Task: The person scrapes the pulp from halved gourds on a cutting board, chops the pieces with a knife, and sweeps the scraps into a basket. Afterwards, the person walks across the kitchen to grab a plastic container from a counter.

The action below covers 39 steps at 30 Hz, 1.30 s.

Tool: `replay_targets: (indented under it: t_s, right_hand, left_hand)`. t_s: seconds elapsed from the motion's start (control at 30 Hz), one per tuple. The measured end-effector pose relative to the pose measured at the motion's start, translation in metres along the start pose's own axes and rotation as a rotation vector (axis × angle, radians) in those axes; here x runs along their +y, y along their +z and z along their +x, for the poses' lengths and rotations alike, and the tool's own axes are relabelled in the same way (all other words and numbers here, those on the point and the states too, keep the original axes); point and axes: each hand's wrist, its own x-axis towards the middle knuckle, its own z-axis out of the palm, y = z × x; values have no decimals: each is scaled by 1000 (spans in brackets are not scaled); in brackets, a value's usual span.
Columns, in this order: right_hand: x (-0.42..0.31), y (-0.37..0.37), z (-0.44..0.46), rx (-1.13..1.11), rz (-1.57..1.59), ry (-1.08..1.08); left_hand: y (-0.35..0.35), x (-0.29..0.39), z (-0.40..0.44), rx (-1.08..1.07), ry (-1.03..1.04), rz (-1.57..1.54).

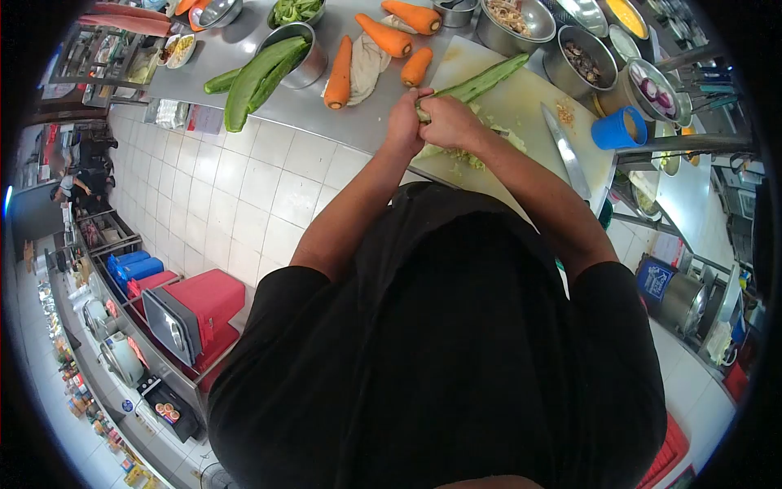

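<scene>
A long green gourd [489, 79], pale where its skin is off, lies slantwise above the white cutting board [529, 114]. My left hand [406, 122] is closed around its near end. Pressed close beside it, my right hand [450, 124] is also closed over the gourd; whatever tool its fingers may hold is hidden. Pale green peelings [472, 155] are scattered on the board below my hands. To the right, a large knife [562, 147] rests on the board near a small pile of chopped tan bits [564, 112].
Several carrots [338, 73] lie around a cloth [368, 69] on the steel table. Long green gourds [259, 80] lean across a steel pot [308, 65]. A blue cup [617, 129], a pot of dark pieces [580, 61] and a bowl of onions [653, 88] stand at the right.
</scene>
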Motion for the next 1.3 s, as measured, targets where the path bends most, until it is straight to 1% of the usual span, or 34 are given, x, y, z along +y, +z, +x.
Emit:
replay_targets:
  t_s: [0.07,0.17,0.27,0.33,0.43,0.53,0.63,0.73,0.77,0.83,0.87,0.97,1.0,1.1,1.13,1.23,1.3]
  right_hand:
    - [7,2,-3,-26,23,-77]
    - [20,9,-8,-45,244,-76]
    - [22,-18,-35,44,342,-6]
    - [30,-34,-57,150,87,161]
    - [59,-13,-83,237,-277,88]
    - [62,-19,-62,350,-129,157]
    - [73,-27,-18,218,-227,368]
    - [47,-24,-7,20,-206,385]
    - [31,-15,-4,54,-202,319]
    - [5,7,-11,105,-196,186]
    - [7,2,-9,77,-113,277]
    - [49,-14,-6,82,37,381]
    - [49,-25,-11,94,20,448]
    - [6,-4,-10,33,-49,361]
    - [2,8,-12,113,-53,212]
    - [8,11,-10,139,151,152]
    - [38,-3,-8,56,177,237]
  left_hand:
    - [1,-3,-7,2,-15,16]
    - [16,5,-21,-67,-1,45]
    - [14,5,-9,-110,-25,-24]
    - [19,15,-15,-57,-26,-19]
    - [21,14,-19,-45,-53,-29]
    - [18,11,-14,-69,-57,-29]
    - [24,11,-11,-51,-61,8]
    - [23,1,-3,-37,-25,106]
    - [17,-2,3,-31,1,142]
    - [8,-9,11,-50,-13,82]
    - [4,-11,15,-62,-21,59]
    - [32,2,-16,-23,1,16]
    - [36,3,-18,12,-18,-3]
    - [21,-12,5,-11,-7,40]
    - [17,-14,4,-10,-18,34]
    - [9,-4,4,-42,-34,21]
    - [16,-1,1,-108,-58,0]
